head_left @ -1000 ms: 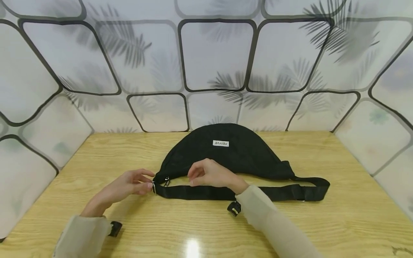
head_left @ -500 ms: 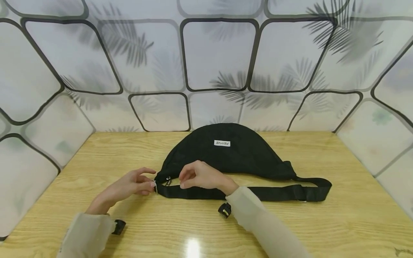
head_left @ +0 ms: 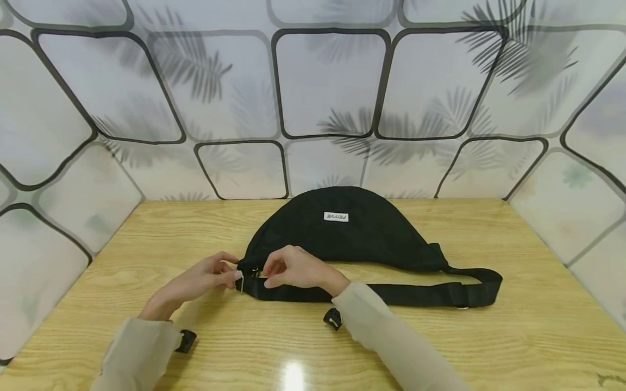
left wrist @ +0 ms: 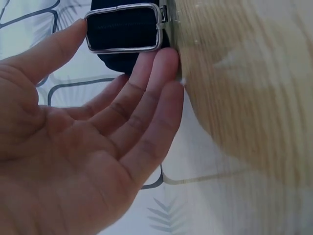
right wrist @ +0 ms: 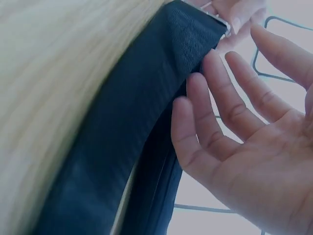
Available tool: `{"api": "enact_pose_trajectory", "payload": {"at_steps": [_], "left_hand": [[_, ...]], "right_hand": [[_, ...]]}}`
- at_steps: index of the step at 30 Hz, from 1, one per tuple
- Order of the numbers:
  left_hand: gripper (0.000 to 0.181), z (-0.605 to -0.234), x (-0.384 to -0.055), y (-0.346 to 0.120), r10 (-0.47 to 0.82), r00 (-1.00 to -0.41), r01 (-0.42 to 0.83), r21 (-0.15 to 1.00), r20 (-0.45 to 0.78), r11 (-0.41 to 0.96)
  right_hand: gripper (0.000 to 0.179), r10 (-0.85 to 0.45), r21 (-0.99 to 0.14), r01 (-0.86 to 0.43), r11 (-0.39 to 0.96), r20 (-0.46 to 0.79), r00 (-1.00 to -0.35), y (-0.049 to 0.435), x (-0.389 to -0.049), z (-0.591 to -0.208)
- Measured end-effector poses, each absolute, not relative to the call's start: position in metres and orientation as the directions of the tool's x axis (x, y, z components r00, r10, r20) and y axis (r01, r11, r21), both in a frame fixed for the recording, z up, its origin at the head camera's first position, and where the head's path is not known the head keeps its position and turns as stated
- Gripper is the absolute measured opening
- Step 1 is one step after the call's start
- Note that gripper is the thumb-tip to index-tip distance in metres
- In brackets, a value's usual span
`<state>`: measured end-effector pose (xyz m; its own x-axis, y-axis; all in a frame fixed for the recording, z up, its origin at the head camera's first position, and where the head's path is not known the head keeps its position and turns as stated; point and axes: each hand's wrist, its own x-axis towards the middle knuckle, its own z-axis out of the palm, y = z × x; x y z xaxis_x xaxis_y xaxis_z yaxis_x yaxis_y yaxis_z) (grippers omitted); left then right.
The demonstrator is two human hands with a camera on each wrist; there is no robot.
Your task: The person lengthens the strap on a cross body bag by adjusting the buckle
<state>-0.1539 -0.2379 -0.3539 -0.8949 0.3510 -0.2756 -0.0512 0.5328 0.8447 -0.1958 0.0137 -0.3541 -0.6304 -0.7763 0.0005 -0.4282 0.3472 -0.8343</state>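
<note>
A black waist bag (head_left: 342, 239) with a white label (head_left: 336, 216) lies flat on the table, its curved side away from me. Its black strap (head_left: 406, 294) runs along the near side and loops back at the right. At the left end, my left hand (head_left: 195, 282) pinches the rectangular metal strap buckle (left wrist: 124, 50) between thumb and fingers. My right hand (head_left: 298, 269) hovers over the strap just right of that buckle, fingers loosely bent and holding nothing. In the right wrist view, its fingertips are close beside the strap (right wrist: 117, 107); whether they touch cannot be told.
A wooden table (head_left: 274, 347) carries the bag. Patterned cloth walls (head_left: 327, 81) enclose it at the back and both sides. Small black wrist devices (head_left: 333, 319) hang under both sleeves.
My right hand has moved left along the strap toward the buckle. My left hand has shifted slightly right, and the buckle with it. The bag's body stays in place.
</note>
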Motion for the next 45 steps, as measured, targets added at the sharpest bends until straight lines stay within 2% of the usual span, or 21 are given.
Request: {"api": "enact_pose_trajectory", "payload": {"at_steps": [10,19,25,30,39,45], "left_hand": [[0.05,-0.354,-0.162,-0.228,0.329,-0.906,-0.063,0.854,-0.265,0.516],[0.044,-0.363,-0.161,-0.235,0.407,-0.911,0.123,0.903,-0.061,0.412],[0.041,-0.362,-0.16,-0.242,0.476,-0.879,0.163,0.916,-0.035,0.368],[0.047,-0.361,-0.159,-0.24,0.483,-0.875,0.157,0.925,-0.032,0.345],[0.053,-0.365,-0.155,-0.232,0.437,-0.892,0.333,0.827,0.12,0.453],[0.049,-0.364,-0.155,-0.226,0.424,-0.884,0.425,0.717,0.197,0.553]], "right_hand": [[0.012,-0.775,-0.802,-0.463,0.378,0.0,-0.632,0.01,-0.195,-0.356],[0.018,-0.742,-0.835,-0.417,0.36,0.016,-0.67,0.004,-0.191,-0.356],[0.022,-0.714,-0.841,-0.386,0.379,0.0,-0.701,0.0,-0.191,-0.356],[0.026,-0.694,-0.858,-0.365,0.362,0.013,-0.72,-0.001,-0.192,-0.357],[0.027,-0.688,-0.912,-0.302,0.277,0.031,-0.725,-0.005,-0.193,-0.358],[0.027,-0.644,-0.96,-0.196,0.198,0.024,-0.765,-0.007,-0.19,-0.362]]}}
